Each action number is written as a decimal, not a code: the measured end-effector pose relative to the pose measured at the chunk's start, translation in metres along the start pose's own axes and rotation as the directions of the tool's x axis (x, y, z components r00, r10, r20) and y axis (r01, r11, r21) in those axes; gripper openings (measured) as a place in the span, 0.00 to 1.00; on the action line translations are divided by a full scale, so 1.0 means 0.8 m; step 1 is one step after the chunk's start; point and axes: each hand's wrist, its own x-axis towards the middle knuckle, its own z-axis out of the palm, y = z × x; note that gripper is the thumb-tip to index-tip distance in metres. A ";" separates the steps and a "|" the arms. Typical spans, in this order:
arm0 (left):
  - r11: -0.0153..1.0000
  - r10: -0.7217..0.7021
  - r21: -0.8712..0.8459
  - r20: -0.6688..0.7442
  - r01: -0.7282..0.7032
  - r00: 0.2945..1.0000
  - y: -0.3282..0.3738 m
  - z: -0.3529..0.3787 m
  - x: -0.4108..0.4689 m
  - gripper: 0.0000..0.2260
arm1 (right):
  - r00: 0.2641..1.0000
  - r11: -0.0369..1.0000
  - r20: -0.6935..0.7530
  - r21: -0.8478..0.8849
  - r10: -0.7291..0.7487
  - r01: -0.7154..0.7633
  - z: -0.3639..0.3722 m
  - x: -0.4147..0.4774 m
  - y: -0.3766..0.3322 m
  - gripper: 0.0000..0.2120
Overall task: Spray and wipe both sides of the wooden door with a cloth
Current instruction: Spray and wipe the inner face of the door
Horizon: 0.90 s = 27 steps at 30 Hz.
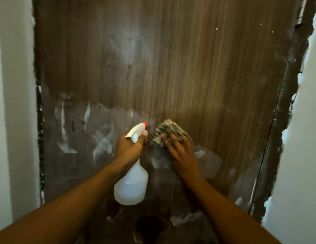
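A dark wooden door (171,59) fills the view, with white smears and flecks across its lower half. My left hand (129,148) grips the neck of a white spray bottle (131,184), whose red-tipped nozzle points at the door. My right hand (182,152) presses a crumpled grey patterned cloth (166,131) flat against the door, just right of the nozzle. Both forearms reach up from the bottom of the frame.
White walls (14,103) flank the door on both sides, with rough paint edges along the dark frame (280,106). A metal hinge (301,13) shows at the top right. A bright gap (312,41) runs down the right side of the frame.
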 end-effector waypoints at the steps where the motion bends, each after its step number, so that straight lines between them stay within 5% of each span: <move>1: 1.000 -0.005 0.000 -0.009 0.005 1.000 -0.004 -0.008 -0.001 0.21 | 1.000 1.000 0.021 -0.021 -0.009 0.010 -0.003 -0.016 0.012 0.25; 3: 0.999 -0.022 0.027 -0.024 0.023 0.999 -0.011 -0.023 0.003 0.22 | 0.990 0.990 -0.017 -0.003 0.141 -0.141 -0.015 -0.006 0.020 0.27; 5: 0.998 -0.045 0.050 -0.050 0.048 0.998 -0.015 -0.042 0.010 0.24 | 0.887 0.896 -0.129 0.066 0.443 -0.438 -0.025 0.051 -0.008 0.29; 7: 0.998 -0.038 0.044 -0.062 0.041 0.997 -0.016 -0.060 0.017 0.25 | 0.817 0.838 -0.192 0.084 0.544 -0.539 -0.023 0.111 -0.050 0.26; 11: 0.999 0.018 0.044 -0.064 -0.015 0.998 -0.015 -0.094 0.027 0.23 | 0.972 0.992 -0.203 0.060 0.120 -0.110 0.023 0.102 -0.106 0.23; 15: 0.998 0.021 0.066 -0.048 -0.018 0.999 -0.020 -0.132 0.033 0.25 | 0.985 0.985 0.006 -0.018 -0.173 0.173 0.026 0.018 -0.096 0.26; 18: 0.997 0.000 0.072 -0.059 0.004 0.998 -0.026 -0.158 0.042 0.24 | 0.996 0.996 0.008 0.008 -0.088 0.088 0.009 0.022 -0.060 0.27; 23: 0.997 0.016 0.079 -0.125 -0.006 0.992 -0.026 -0.194 0.051 0.21 | 0.945 0.956 -0.147 0.073 0.293 -0.285 0.000 0.121 -0.124 0.27; 27: 0.991 0.041 0.135 -0.153 -0.020 0.987 -0.024 -0.219 0.058 0.21 | 0.979 0.982 -0.103 0.095 0.176 -0.166 0.026 0.137 -0.167 0.24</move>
